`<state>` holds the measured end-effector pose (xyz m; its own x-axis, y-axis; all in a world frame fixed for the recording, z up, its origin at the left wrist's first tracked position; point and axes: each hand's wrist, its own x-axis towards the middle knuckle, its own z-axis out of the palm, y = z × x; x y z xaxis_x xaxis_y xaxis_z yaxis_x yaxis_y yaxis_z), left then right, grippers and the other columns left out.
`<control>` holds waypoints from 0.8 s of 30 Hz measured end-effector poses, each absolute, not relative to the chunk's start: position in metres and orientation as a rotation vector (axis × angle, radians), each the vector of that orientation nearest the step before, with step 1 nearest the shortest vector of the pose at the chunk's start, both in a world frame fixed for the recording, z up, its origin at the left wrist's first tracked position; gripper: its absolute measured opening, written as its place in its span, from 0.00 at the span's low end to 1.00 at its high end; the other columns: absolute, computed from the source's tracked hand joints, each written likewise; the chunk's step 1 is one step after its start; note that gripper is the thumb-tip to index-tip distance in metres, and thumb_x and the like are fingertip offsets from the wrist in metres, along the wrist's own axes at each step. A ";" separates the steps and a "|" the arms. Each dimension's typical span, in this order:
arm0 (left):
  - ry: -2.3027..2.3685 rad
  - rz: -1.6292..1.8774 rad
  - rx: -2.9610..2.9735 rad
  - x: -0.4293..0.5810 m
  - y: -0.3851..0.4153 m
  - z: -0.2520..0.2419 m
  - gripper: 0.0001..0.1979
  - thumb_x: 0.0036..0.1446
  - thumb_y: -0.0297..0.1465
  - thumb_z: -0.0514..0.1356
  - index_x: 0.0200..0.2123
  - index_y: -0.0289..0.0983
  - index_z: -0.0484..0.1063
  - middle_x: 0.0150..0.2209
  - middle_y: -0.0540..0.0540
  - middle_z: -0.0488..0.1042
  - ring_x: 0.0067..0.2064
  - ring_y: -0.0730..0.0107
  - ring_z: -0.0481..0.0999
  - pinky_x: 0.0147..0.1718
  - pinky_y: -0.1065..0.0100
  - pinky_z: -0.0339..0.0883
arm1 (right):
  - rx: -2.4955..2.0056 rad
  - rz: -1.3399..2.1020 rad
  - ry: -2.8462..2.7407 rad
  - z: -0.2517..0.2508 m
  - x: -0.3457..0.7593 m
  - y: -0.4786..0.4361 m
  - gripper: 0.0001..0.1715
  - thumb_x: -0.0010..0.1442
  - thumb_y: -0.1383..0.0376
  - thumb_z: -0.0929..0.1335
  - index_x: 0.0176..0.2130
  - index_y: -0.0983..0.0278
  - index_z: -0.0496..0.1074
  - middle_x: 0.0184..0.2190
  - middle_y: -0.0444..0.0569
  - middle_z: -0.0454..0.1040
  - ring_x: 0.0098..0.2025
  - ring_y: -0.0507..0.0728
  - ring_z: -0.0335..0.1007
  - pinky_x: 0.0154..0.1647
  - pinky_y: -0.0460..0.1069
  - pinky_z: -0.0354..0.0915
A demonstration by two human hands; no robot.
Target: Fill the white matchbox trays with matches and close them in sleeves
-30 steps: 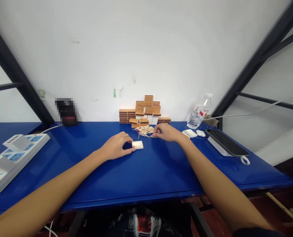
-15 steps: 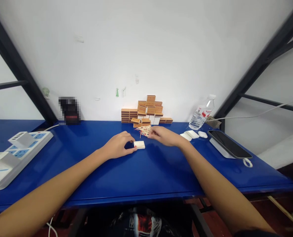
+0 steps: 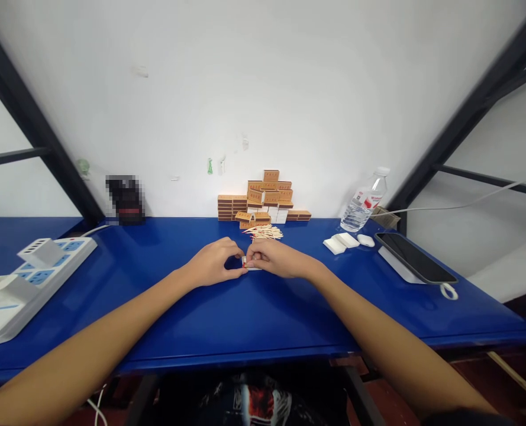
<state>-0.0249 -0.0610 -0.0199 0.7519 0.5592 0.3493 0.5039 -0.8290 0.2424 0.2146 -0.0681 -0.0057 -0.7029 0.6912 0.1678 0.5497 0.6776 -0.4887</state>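
My left hand (image 3: 216, 262) grips the left end of a small white matchbox tray (image 3: 244, 260) between thumb and fingers on the blue table. Red match heads show at that end of the tray. My right hand (image 3: 271, 258) is over the tray with thumb and fingers pinched, covering most of it. The matches in this pinch are mostly hidden, with red tips showing beside the fingertips. Just behind my right hand lies a loose pile of matches (image 3: 267, 231), pale sticks with red heads.
Brown matchboxes (image 3: 270, 196) are stacked against the wall. White trays (image 3: 341, 242), a white case (image 3: 366, 240), a water bottle (image 3: 364, 201) and a phone (image 3: 416, 258) stand or lie at right. A power strip (image 3: 41, 278) lies at left on the blue table (image 3: 227, 331).
My right hand has moved from the match pile toward me and left, onto the tray. My left hand has stayed at the tray's left end.
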 end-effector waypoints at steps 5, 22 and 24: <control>0.819 0.638 2.821 -0.024 -0.062 -0.020 0.10 0.63 0.39 0.65 0.41 0.38 0.76 0.39 0.45 0.78 0.44 0.60 0.75 0.43 0.62 0.68 | -0.999 0.620 -2.575 -0.014 0.213 -0.067 0.02 0.67 0.67 0.69 0.39 0.65 0.73 0.34 0.46 0.72 0.34 0.53 0.64 0.35 0.47 0.57; 0.867 0.619 2.810 -0.023 -0.065 -0.017 0.11 0.62 0.39 0.65 0.44 0.40 0.78 0.40 0.46 0.78 0.44 0.60 0.75 0.43 0.62 0.69 | -1.440 0.244 -2.271 0.005 0.234 -0.058 0.10 0.68 0.64 0.67 0.35 0.64 0.74 0.30 0.46 0.76 0.30 0.53 0.66 0.31 0.47 0.53; 0.863 0.621 2.812 -0.023 -0.065 -0.017 0.12 0.63 0.40 0.64 0.44 0.40 0.78 0.40 0.45 0.78 0.44 0.61 0.75 0.43 0.62 0.69 | -1.629 0.153 -2.185 0.001 0.243 -0.049 0.09 0.67 0.63 0.68 0.35 0.64 0.74 0.31 0.48 0.77 0.32 0.53 0.68 0.31 0.47 0.52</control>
